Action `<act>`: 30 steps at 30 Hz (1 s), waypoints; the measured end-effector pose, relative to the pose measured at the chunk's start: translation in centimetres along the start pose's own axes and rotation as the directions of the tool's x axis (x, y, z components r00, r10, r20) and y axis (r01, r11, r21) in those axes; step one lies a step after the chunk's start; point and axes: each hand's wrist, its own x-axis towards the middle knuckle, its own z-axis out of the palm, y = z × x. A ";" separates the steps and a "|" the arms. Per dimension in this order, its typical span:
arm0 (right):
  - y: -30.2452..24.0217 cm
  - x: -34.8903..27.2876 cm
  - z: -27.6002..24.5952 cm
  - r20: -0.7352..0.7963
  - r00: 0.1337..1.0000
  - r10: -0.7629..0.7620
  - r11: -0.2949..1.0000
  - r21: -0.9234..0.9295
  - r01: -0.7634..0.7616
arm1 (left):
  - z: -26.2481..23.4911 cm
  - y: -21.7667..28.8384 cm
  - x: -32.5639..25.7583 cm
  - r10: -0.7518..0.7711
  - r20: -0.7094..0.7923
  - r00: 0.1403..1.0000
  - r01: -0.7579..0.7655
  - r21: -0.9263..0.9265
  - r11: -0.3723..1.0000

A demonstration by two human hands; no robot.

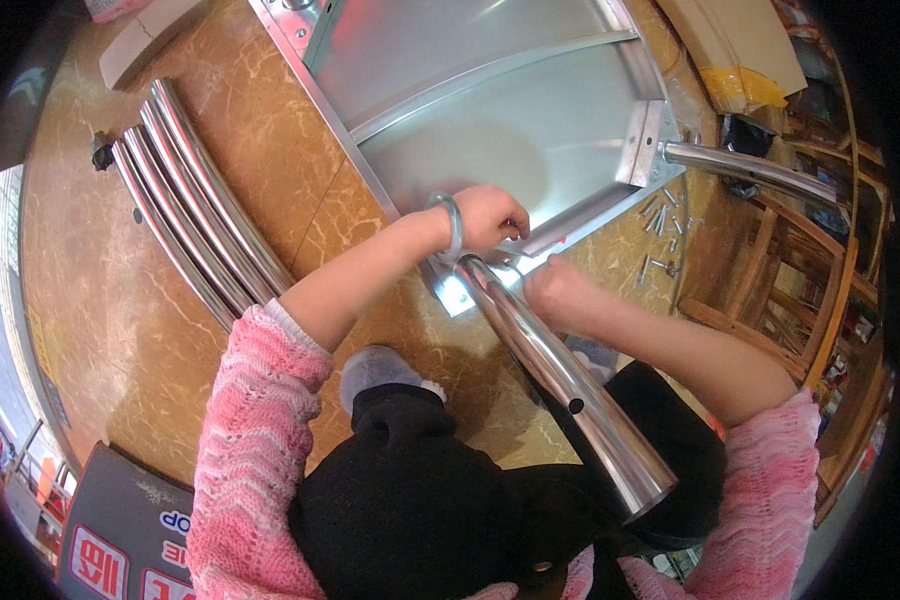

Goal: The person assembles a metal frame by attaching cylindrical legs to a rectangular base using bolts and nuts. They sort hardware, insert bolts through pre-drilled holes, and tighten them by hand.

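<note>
At the far left, a bundle of spare chrome tubes (195,205) is being left lying side by side on the brown marble floor (100,300), well apart from both hands. Further right, the left hand (485,218) is being pressed down on the near edge of the galvanised metal panel (490,120), its grip curled over the edge at the corner bracket (453,290); whether anything small is being pinched in the fingers cannot be told. A pale bangle (452,222) is being worn on that wrist. Just beside it, the upper end of a thick chrome tube (560,375) is being held against the panel's corner, its lower end being rested across the lap. The right hand (558,292) is being closed around that tube near its top, the grip clenched on it. Further right, loose screws (660,235) are being left scattered on the floor by the panel's right corner, where a second chrome tube (745,168) is already being carried, sticking out toward a wooden chair (770,290)
</note>
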 end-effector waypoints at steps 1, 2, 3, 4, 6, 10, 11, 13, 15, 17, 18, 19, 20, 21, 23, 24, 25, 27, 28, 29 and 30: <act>0.4 0.0 -0.2 -0.030 0.999 0.014 1.000 0.017 -0.013 | 0.0 0.0 -0.1 -0.005 -0.008 1.000 0.005 0.001 1.000; 0.8 0.1 -0.4 -0.060 0.998 0.029 0.999 0.034 -0.027 | -0.1 0.0 -0.1 -0.007 -0.016 1.000 0.007 -0.003 1.000; 1.1 0.2 -0.6 -0.040 0.999 0.020 0.999 0.051 -0.018 | -0.1 -0.1 -0.2 -0.014 -0.020 1.000 0.014 -0.005 1.000; 1.4 0.2 -0.8 -0.020 1.000 0.011 0.998 0.067 -0.009 | -0.2 -0.2 -0.2 -0.020 -0.024 1.000 0.020 -0.008 1.000; 1.7 0.3 -1.2 0.032 0.999 -0.003 0.993 0.116 -0.001 | -0.3 -0.3 -0.2 -0.032 -0.049 0.998 0.031 -0.012 0.999; 1.1 0.5 -1.3 0.110 0.990 0.089 0.951 0.284 -0.117 | -0.1 -0.1 0.2 -0.014 -0.026 1.000 0.012 -0.055 0.998; 0.7 0.6 -1.3 0.166 0.978 0.125 0.924 0.339 -0.176 | 0.0 0.1 0.3 -0.016 -0.008 1.000 0.015 -0.067 0.998; 0.3 1.0 -1.1 0.171 0.921 0.351 0.833 0.391 -0.390 | 0.1 0.4 0.3 -0.034 0.028 0.999 0.036 -0.090 0.995; -0.1 1.5 -1.0 0.213 0.868 0.449 0.755 0.429 -0.496 | 0.1 0.7 0.0 -0.042 0.035 0.998 0.046 -0.095 0.994; -0.7 1.8 -1.0 0.260 0.852 0.455 0.716 0.462 -0.523 | 0.0 0.8 -0.3 -0.089 0.052 0.995 0.093 -0.062 0.994; -0.9 1.9 -0.9 0.224 0.847 0.482 0.693 0.495 -0.524 | 0.0 0.8 -0.4 -0.129 0.058 0.990 0.131 -0.029 0.991; -1.1 2.0 -0.9 0.201 0.838 0.508 0.661 0.533 -0.528 | 0.0 0.8 -0.6 -0.166 0.065 0.984 0.167 0.000 0.986; -1.3 1.9 -0.9 0.196 0.822 0.535 0.624 0.565 -0.540 | 0.1 0.7 -0.7 -0.157 0.072 0.985 0.156 0.019 0.988; -1.5 1.8 -1.0 0.197 0.796 0.572 0.594 0.571 -0.567 | 0.2 0.6 -0.8 -0.145 0.077 0.986 0.143 0.033 0.989; -2.1 1.4 -1.0 0.230 0.738 0.635 0.526 0.570 -0.631 | 0.5 0.3 -0.9 -0.083 0.082 0.993 0.082 0.021 0.996; -2.4 1.4 -1.1 0.217 0.729 0.649 0.506 0.594 -0.626 | 0.8 0.2 -1.0 -0.036 0.083 0.996 0.037 -0.006 0.999; -2.7 1.4 -1.1 0.205 0.721 0.662 0.484 0.617 -0.621 | 1.1 0.1 -1.1 -0.008 0.092 0.996 0.011 -0.029 1.000; -3.0 1.6 -1.2 0.224 0.657 0.720 0.366 0.682 -0.633 | 1.8 0.1 -0.9 0.113 0.091 0.989 -0.106 -0.080 0.991; -3.0 1.8 -1.3 0.256 0.602 0.756 0.268 0.718 -0.642 | 2.0 0.1 -0.7 0.164 0.092 0.982 -0.155 -0.102 0.983; -2.9 2.1 -1.4 0.324 0.530 0.784 0.148 0.731 -0.666 | 2.1 0.0 -0.4 0.159 0.111 0.981 -0.153 -0.060 0.986; -2.8 2.3 -1.4 0.388 0.486 0.783 -0.012 0.791 -0.611 | 2.2 0.0 -0.1 0.155 0.131 0.979 -0.154 -0.018 0.988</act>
